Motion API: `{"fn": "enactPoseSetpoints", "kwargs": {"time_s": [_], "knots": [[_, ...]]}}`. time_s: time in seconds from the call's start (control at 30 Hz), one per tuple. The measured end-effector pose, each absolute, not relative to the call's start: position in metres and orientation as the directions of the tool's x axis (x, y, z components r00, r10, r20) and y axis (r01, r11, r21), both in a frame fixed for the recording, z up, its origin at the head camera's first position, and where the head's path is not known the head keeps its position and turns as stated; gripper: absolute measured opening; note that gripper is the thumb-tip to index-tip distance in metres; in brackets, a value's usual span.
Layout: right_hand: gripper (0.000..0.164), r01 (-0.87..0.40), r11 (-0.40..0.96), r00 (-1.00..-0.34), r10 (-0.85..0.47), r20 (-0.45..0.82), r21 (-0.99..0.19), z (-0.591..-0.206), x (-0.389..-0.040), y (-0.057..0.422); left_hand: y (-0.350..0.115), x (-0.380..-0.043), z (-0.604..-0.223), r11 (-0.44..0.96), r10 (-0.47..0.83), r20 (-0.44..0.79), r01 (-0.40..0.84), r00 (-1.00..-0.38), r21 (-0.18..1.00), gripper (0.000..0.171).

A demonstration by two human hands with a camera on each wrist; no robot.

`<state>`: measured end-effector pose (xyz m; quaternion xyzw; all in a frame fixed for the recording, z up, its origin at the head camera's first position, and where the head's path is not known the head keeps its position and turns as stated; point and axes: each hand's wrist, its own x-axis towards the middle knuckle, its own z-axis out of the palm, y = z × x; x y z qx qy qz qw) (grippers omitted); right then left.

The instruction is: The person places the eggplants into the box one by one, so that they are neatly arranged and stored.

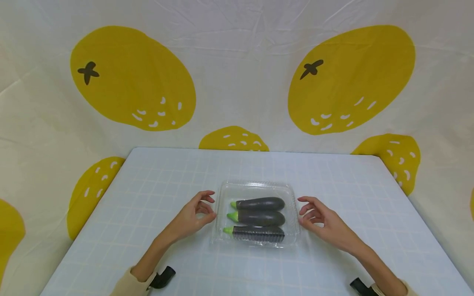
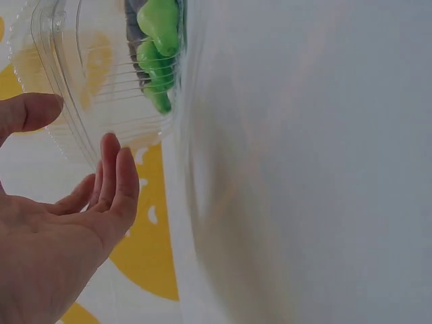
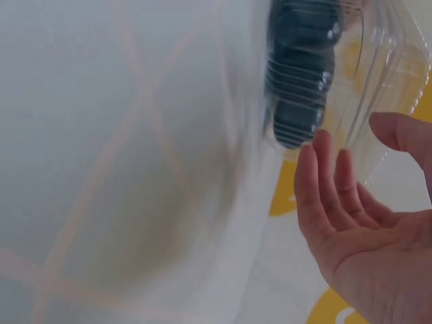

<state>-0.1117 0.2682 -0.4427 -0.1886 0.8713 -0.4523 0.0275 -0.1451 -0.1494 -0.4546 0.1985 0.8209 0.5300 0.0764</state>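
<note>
A clear plastic box [image 1: 259, 187] sits on the table in front of me. Inside it lie three dark eggplants [image 1: 261, 218] side by side, their green stem ends pointing left; the box's ribbed wall partly covers the nearest one. My left hand [image 1: 196, 216] is at the left side of the box, fingers loosely bent and thumb close to the rim. At the opposite side, my right hand [image 1: 320, 220] is held much the same way, its fingertips by the rim. Neither hand is seen to grip the box; whether the fingertips touch it I cannot tell.
The table [image 1: 177, 168] has a pale cloth with a faint grid. Behind it and along its sides hangs a white curtain [image 1: 240, 82] printed with large yellow fruit shapes. A dark wrist device [image 1: 163, 277] shows at the left sleeve.
</note>
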Motion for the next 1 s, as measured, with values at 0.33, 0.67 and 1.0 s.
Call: {"fn": "enactPoseSetpoints", "kwargs": {"time_s": [0.33,0.67,1.0], "knots": [[0.043,-0.234,0.467,-0.909,-0.416,0.022,-0.852,-0.442,-0.102,0.271,-0.158,-0.138,-0.453,0.387,0.524,-0.069,0.165,-0.849,0.907,0.034],[0.021,-0.132,0.349,-0.812,-0.575,-0.101,-0.928,-0.444,-0.102,0.279,-0.161,-0.138,-0.455,0.291,0.694,-0.111,0.136,-0.712,0.947,0.006],[0.010,-0.085,0.238,-0.689,-0.716,-0.116,-0.968,-0.453,-0.105,0.280,-0.165,-0.141,-0.460,0.220,0.759,-0.139,0.049,-0.636,0.974,0.019]]}}
